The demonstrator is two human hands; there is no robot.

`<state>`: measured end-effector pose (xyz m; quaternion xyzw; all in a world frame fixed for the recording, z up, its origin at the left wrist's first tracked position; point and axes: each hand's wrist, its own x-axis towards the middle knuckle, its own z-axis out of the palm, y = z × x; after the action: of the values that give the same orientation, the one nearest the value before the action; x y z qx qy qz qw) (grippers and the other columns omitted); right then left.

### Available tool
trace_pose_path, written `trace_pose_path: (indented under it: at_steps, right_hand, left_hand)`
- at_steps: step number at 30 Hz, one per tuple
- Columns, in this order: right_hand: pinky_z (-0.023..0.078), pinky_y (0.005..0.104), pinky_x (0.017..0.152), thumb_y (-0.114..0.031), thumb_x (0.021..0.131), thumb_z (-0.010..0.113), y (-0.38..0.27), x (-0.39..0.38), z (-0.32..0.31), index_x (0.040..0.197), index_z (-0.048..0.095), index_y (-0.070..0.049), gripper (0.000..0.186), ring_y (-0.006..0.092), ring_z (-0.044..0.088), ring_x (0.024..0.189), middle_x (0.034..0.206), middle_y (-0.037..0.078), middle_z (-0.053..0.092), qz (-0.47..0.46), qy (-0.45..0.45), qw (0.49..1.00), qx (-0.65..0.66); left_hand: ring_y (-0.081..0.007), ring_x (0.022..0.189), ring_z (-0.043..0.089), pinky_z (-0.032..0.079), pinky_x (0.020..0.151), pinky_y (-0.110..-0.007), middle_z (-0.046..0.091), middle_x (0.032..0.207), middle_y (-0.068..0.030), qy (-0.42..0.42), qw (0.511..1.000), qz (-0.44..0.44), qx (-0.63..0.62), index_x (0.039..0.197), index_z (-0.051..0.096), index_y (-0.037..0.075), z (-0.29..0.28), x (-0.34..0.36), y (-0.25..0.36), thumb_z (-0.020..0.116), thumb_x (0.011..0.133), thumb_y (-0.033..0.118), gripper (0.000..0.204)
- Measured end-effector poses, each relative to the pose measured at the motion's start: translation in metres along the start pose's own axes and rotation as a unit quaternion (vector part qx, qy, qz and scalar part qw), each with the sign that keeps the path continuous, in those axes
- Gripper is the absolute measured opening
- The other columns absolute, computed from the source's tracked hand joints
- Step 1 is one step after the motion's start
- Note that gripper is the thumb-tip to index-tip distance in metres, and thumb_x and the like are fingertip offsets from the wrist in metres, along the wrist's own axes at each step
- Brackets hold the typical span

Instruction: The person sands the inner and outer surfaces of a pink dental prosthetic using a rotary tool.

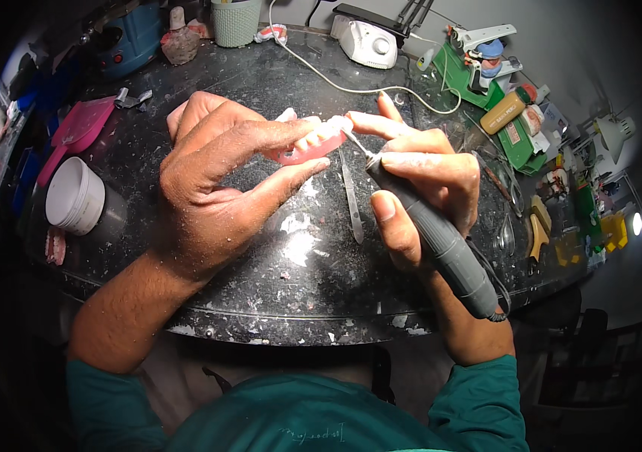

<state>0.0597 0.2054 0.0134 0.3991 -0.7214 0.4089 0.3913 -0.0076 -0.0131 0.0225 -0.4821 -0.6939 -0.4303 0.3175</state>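
Note:
Between the thumb and fingers of my left hand [215,173] is a pink denture [298,157] with white teeth, held up over the dark worktop. My right hand [426,188] grips a grey rotary handpiece [441,248] with a cord at its rear end. Its thin metal bit [357,142] reaches to the right end of the denture; I cannot tell if it touches. A long metal spatula [353,211] lies on the worktop beneath, between my hands. Pale dust is on my fingers.
Around the speckled worktop [313,301] are a white tub [74,196], pink dustpan [84,120], blue appliance [121,45], mesh cup [234,22], white control box [366,41] with a loose cable, green tray [464,79] of articulators and several tools on the right.

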Motion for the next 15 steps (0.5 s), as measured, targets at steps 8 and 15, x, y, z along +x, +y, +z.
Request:
trace_pose_path:
  at_steps: [8,15]
  right_hand:
    - [0.035,0.0642,0.112,0.001,0.079,0.073,-0.0029,0.0034,0.0064,0.110,0.061,-0.002,0.034,0.0407,0.068,0.111,0.096,0.015,0.066,-0.001,0.048,0.999,0.021]
    - [0.035,0.0639,0.112,0.000,0.078,0.074,0.0005,0.0017,0.0083,0.109,0.062,-0.002,0.033,0.0387,0.068,0.111,0.096,0.015,0.067,0.002,0.054,0.998,0.014]
  left_hand:
    - [-0.0157,0.083,0.058,0.045,0.084,-0.031,0.072,0.090,-0.0035,-0.002,1.000,0.002,-0.010,0.103,0.077,0.005,0.0003,-0.0006,-0.0021,0.086,0.069,0.002,0.036]
    - [-0.0158,0.087,0.058,0.047,0.089,-0.031,0.073,0.092,-0.0029,-0.005,1.000,-0.006,-0.027,0.107,0.076,0.005,0.0010,-0.0019,-0.0045,0.085,0.070,-0.001,0.038]
